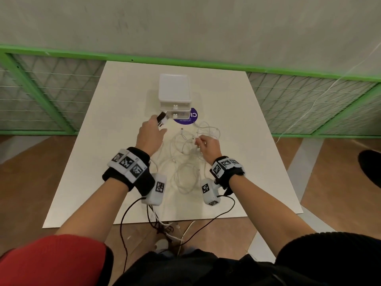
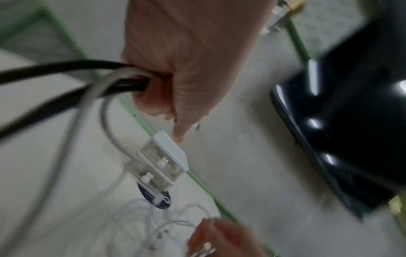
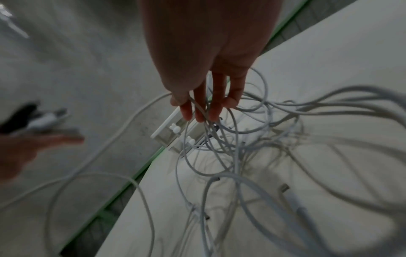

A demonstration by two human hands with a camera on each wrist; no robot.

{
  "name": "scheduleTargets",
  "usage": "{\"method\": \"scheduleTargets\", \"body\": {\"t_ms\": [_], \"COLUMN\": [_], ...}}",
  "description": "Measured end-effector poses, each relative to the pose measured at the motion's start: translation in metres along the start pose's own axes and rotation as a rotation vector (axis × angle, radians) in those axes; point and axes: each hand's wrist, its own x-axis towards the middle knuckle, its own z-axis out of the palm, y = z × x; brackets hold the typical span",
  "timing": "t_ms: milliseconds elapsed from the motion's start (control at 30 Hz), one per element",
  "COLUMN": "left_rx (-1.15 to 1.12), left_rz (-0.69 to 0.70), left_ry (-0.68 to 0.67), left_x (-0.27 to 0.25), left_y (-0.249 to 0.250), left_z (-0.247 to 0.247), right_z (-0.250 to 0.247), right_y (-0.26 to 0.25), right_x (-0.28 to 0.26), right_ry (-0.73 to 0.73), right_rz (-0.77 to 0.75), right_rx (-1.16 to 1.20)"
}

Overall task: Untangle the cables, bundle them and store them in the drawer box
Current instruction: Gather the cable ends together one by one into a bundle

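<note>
A white two-drawer box (image 1: pixel 174 96) stands at the middle back of the white table (image 1: pixel 82 162); both drawers look closed. In front of it lies a tangle of thin white cables (image 1: pixel 186 162). My left hand (image 1: pixel 158 124) is raised just left of the box's front and grips a bunch of black and white cable (image 1: pixel 161 118); in the left wrist view these cables (image 2: pixel 123 81) run out of the fist. My right hand (image 1: pixel 199 140) pinches strands at the top of the tangle, and its fingers (image 3: pixel 198 111) hook several white loops (image 3: pixel 230 147).
A round purple sticker (image 1: pixel 188 118) lies under the box's front right. A green-framed mesh fence (image 1: pixel 51 89) runs behind the table. More cables (image 1: pixel 165 223) hang off the near edge over the wooden floor. A dark object (image 1: pixel 371 170) sits at the far right.
</note>
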Motion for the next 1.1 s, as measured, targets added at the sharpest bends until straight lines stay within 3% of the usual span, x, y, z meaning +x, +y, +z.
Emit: {"method": "scheduleTargets", "body": {"t_ms": [67, 133, 233, 333, 467, 600, 800, 867, 967, 1100], "left_rx": [0.058, 0.147, 0.242, 0.240, 0.162, -0.003, -0.255, -0.206, 0.058, 0.219], "left_rz": [0.138, 0.235, 0.208, 0.193, 0.209, 0.194, 0.186, 0.166, 0.098, 0.286], "left_ry": [0.040, -0.036, -0.188, -0.214, -0.134, -0.076, 0.194, 0.192, 0.148, 0.140], "left_x": [-0.008, -0.015, -0.014, -0.007, -0.005, -0.012, -0.010, -0.004, -0.001, -0.008], "left_y": [0.007, 0.018, 0.020, 0.016, 0.019, 0.032, 0.057, 0.054, 0.042, 0.044], "left_z": [0.009, 0.025, 0.041, 0.039, 0.032, 0.018, -0.023, -0.028, -0.023, -0.005], "right_z": [0.001, 0.003, 0.003, 0.001, 0.003, 0.005, 0.005, 0.005, 0.005, 0.003], "right_y": [-0.010, -0.020, -0.033, -0.037, -0.032, -0.018, 0.010, 0.008, 0.000, -0.008], "right_x": [-0.001, -0.004, -0.010, -0.021, -0.025, -0.017, -0.013, -0.012, -0.010, -0.009], "right_ry": [-0.050, -0.080, -0.019, 0.013, -0.014, -0.033, -0.084, -0.086, -0.071, -0.077], "right_rz": [-0.033, -0.058, -0.098, -0.151, -0.081, 0.023, 0.170, 0.149, 0.065, -0.043], "right_rx": [-0.068, -0.093, -0.035, 0.072, 0.163, 0.093, -0.085, -0.065, -0.079, -0.143]}}
